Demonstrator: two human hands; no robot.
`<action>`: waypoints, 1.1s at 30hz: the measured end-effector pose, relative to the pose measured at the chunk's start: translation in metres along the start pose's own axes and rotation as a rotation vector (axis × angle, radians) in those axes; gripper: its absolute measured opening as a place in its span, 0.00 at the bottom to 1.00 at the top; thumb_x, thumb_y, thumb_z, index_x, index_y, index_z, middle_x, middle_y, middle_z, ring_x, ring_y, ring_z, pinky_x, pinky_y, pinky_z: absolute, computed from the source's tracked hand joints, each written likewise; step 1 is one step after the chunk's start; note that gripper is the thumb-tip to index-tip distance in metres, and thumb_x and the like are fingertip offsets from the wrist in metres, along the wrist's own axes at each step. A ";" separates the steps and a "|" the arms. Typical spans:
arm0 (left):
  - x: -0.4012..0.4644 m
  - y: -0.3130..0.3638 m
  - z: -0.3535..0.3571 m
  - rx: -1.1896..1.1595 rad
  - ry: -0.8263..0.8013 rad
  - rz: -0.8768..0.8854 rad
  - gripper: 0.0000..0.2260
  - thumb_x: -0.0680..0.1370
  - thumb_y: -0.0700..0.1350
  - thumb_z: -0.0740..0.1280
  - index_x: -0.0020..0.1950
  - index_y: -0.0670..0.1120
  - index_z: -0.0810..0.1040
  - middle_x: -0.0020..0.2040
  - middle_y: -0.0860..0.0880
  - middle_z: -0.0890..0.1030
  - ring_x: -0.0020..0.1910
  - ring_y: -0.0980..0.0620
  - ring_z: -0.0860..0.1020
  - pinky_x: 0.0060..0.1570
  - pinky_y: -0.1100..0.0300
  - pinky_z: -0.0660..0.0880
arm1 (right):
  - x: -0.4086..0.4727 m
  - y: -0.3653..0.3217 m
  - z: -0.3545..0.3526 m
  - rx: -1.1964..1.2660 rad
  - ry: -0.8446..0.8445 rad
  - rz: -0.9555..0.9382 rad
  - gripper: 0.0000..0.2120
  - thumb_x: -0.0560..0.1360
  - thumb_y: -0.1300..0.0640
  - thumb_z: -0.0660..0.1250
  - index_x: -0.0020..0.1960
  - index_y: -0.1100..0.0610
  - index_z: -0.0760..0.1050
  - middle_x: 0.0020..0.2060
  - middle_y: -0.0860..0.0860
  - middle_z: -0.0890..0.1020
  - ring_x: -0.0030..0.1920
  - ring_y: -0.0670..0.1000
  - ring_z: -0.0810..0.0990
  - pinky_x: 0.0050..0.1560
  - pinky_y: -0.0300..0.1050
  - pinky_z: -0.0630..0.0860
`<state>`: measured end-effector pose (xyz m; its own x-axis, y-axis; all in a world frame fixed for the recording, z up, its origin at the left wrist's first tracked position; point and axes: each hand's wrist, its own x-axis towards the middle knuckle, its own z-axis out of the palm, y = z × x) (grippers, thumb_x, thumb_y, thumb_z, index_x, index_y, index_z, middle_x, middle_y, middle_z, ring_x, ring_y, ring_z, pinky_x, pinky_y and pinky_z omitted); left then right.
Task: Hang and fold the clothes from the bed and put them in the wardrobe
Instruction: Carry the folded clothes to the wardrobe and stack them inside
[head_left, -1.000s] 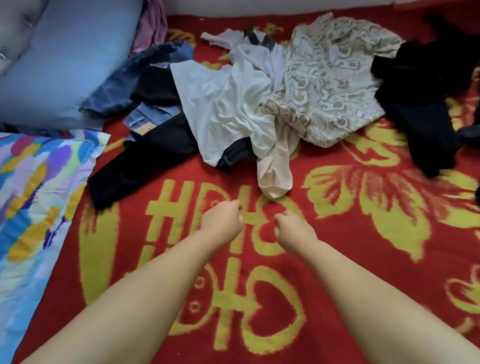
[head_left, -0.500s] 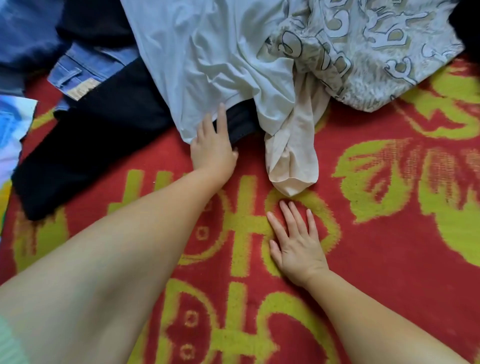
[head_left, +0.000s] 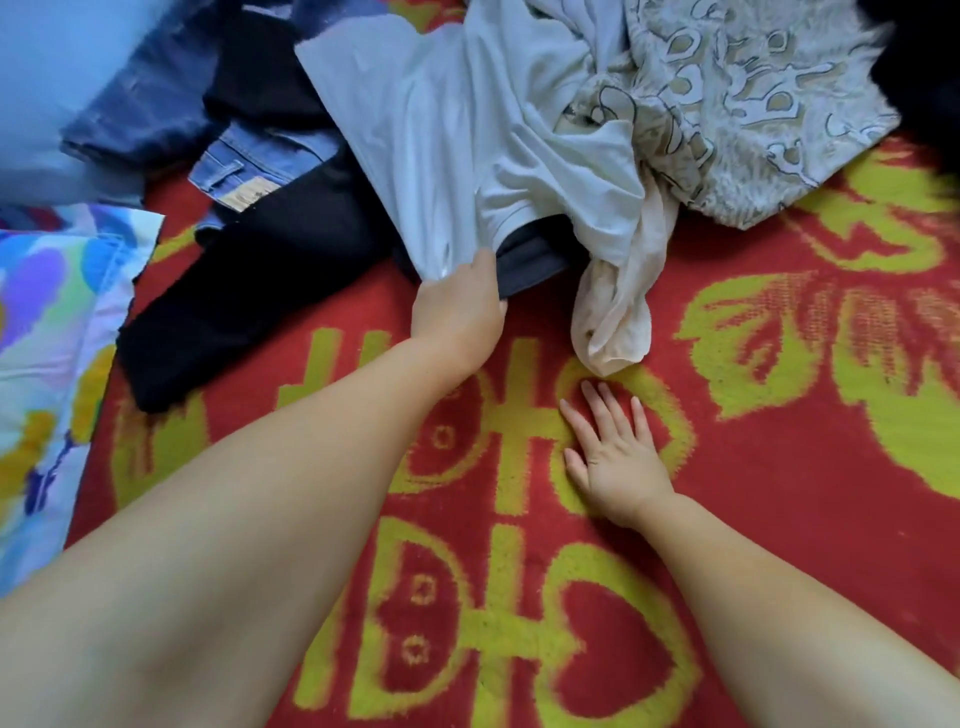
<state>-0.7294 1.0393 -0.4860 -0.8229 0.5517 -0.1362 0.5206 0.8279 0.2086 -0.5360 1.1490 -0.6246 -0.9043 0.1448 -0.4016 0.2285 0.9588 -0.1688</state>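
Note:
A heap of clothes lies at the far side of the red and yellow blanket (head_left: 779, 519). My left hand (head_left: 460, 306) grips the near hem of a white shirt (head_left: 441, 135) and lifts it off a dark garment (head_left: 524, 257) beneath. A beige stocking-like piece (head_left: 618, 317) trails from the heap toward me. My right hand (head_left: 613, 452) rests flat on the blanket just below it, fingers straight. A patterned cream top (head_left: 743, 109) lies to the right, black trousers (head_left: 249, 291) and blue jeans (head_left: 260, 166) to the left.
A light blue pillow (head_left: 57, 88) sits at the far left, with a multicoloured sheet (head_left: 47, 332) along the left edge. A black garment (head_left: 924, 62) shows at the far right corner.
My left hand went from lying on the white shirt's edge to gripping its hem and raising it. My right hand has stayed flat on the blanket. The view has pulled back slightly.

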 end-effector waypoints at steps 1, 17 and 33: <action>-0.015 0.002 -0.003 0.030 -0.004 0.012 0.09 0.80 0.43 0.56 0.59 0.42 0.68 0.50 0.41 0.78 0.46 0.37 0.76 0.40 0.54 0.61 | 0.000 -0.001 -0.007 0.024 -0.037 0.003 0.28 0.80 0.42 0.46 0.78 0.46 0.43 0.78 0.51 0.41 0.76 0.49 0.35 0.72 0.53 0.28; -0.231 0.065 -0.166 -0.518 -0.330 0.150 0.07 0.78 0.42 0.59 0.46 0.38 0.70 0.36 0.45 0.73 0.32 0.49 0.68 0.34 0.55 0.62 | -0.160 -0.079 -0.172 0.348 0.050 0.262 0.47 0.72 0.41 0.68 0.78 0.49 0.42 0.76 0.53 0.54 0.76 0.56 0.54 0.67 0.60 0.66; -0.273 0.017 -0.392 -1.253 -0.154 0.238 0.04 0.67 0.43 0.67 0.38 0.47 0.82 0.35 0.50 0.81 0.34 0.54 0.79 0.34 0.63 0.74 | -0.251 -0.116 -0.348 0.606 0.568 0.282 0.09 0.78 0.60 0.53 0.45 0.64 0.69 0.39 0.58 0.75 0.41 0.57 0.73 0.37 0.50 0.63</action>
<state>-0.5859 0.8632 -0.0657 -0.6612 0.7475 -0.0629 0.0125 0.0947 0.9954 -0.4608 1.0866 -0.1906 -0.7910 0.6115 -0.0184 0.4769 0.5975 -0.6447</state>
